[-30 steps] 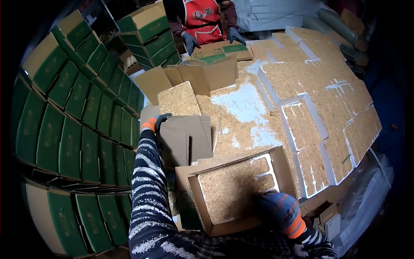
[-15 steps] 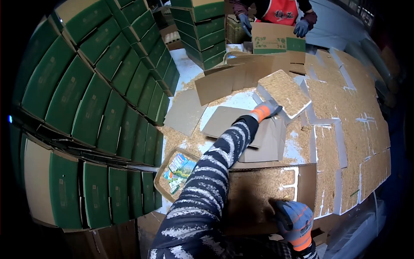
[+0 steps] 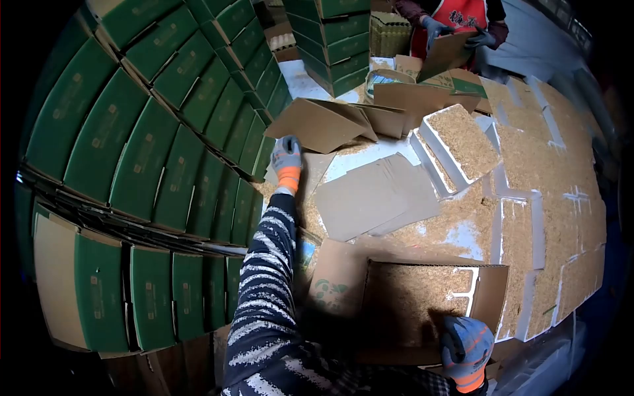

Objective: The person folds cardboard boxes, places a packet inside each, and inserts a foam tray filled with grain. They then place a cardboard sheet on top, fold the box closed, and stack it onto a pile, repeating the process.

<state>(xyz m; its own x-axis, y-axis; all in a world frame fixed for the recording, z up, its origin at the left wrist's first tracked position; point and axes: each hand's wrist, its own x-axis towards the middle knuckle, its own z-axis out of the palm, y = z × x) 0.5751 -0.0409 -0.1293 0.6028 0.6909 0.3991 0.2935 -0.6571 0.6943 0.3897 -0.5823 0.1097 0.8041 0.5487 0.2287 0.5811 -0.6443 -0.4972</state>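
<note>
My left hand [image 3: 287, 162], in a grey glove with an orange cuff, reaches forward. Its fingers are closed at the lower edge of a tilted brown cardboard sheet [image 3: 320, 125]. Close to me stands an open cardboard box [image 3: 489, 290]; inside lies a bed of tan, sawdust-like filling [image 3: 416, 290] with a white edge showing. A box flap [image 3: 338, 277] with green print spreads out to the left. My right hand [image 3: 467, 350], gloved alike, is curled at the box's near right corner; the fingertips are partly hidden.
Green boxes [image 3: 135, 155] are stacked along the left. White foam boxes topped with tan filling [image 3: 462, 142] cover the right side. Flat grey cardboard [image 3: 370, 198] lies mid-table. Across the table, a co-worker in a red apron [image 3: 462, 16] holds a cardboard piece [image 3: 446, 56].
My left hand has moved left from the flat cardboard to the tilted sheet, which has shifted left. The printed flap now covers much of the basket of packets. The co-worker's cardboard has turned.
</note>
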